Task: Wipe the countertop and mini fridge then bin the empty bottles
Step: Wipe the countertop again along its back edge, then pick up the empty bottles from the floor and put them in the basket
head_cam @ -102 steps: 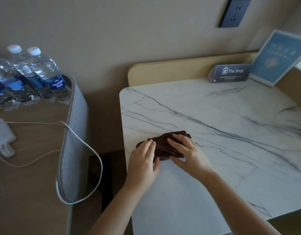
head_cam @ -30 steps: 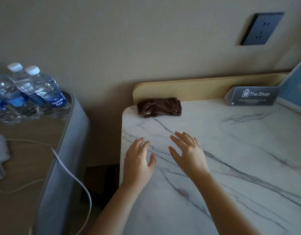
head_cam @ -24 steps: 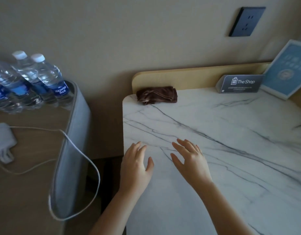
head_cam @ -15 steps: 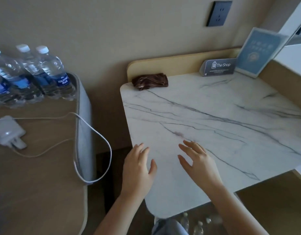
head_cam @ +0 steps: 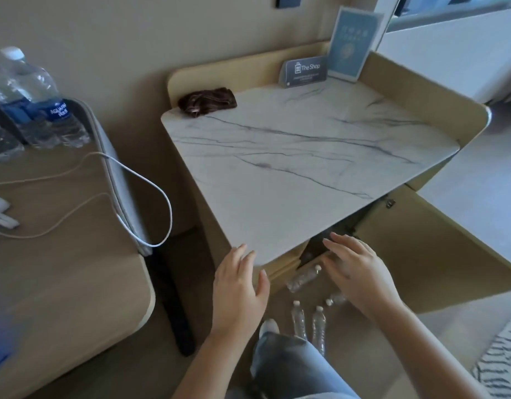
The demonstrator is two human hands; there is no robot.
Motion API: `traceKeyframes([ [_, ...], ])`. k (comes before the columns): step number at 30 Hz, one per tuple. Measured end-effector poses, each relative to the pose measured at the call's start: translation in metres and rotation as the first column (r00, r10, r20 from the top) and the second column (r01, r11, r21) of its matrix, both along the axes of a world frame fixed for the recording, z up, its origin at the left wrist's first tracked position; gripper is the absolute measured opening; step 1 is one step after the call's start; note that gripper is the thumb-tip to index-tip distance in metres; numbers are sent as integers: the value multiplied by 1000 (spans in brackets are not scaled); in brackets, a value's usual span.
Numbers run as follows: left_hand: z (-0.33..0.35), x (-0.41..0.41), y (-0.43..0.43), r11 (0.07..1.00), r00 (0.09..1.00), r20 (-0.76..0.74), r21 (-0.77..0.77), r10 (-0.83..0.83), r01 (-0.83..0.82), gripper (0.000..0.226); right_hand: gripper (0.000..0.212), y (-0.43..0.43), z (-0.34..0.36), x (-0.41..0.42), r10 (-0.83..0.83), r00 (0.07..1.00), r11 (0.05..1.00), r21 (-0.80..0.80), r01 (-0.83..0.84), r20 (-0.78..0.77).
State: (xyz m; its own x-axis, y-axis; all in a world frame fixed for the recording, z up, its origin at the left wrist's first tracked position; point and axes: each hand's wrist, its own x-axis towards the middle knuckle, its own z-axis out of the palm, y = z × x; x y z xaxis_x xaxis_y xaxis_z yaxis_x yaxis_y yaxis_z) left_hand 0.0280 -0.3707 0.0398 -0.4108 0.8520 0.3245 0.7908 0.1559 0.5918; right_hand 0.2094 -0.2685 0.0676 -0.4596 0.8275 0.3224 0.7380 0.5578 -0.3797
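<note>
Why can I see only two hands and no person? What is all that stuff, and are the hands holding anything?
There is one picture, from a camera on the person's head. It looks down, so you see only their arms. The left hand and the right hand are open and hold nothing. In front is a marble countertop. A brown cloth lies at its back corner, and a small sign and a blue card stand further along. Down on the floor are four clear bottles. On the wooden desk at the left stand water bottles, with a white cable nearby.
</note>
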Motion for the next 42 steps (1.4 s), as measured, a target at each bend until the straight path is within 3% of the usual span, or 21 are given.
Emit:
traceKeyframes([
  [6,-7,43,-6,994,993,22,-8,-113,113,32,30,-25,8,53,-77,997,997,2,77,6],
  [14,-24,100,-7,990,991,41,-57,-123,126,34,31,-39,4,124,-151,988,985,-83,154,31],
  [25,-51,243,1,992,994,109,-124,23,-9,31,28,-18,-39,260,-112,994,985,-134,110,-7],
  [30,-86,303,1,974,976,166,-199,142,-108,31,29,-2,-79,308,-57,998,982,-181,53,-19],
  [36,-142,318,10,942,941,239,-293,240,-165,33,31,11,-153,318,-62,998,959,-280,54,-21],
  [42,-248,314,31,904,931,230,-388,284,-180,35,30,16,-271,309,-115,992,928,-362,90,-48],
])
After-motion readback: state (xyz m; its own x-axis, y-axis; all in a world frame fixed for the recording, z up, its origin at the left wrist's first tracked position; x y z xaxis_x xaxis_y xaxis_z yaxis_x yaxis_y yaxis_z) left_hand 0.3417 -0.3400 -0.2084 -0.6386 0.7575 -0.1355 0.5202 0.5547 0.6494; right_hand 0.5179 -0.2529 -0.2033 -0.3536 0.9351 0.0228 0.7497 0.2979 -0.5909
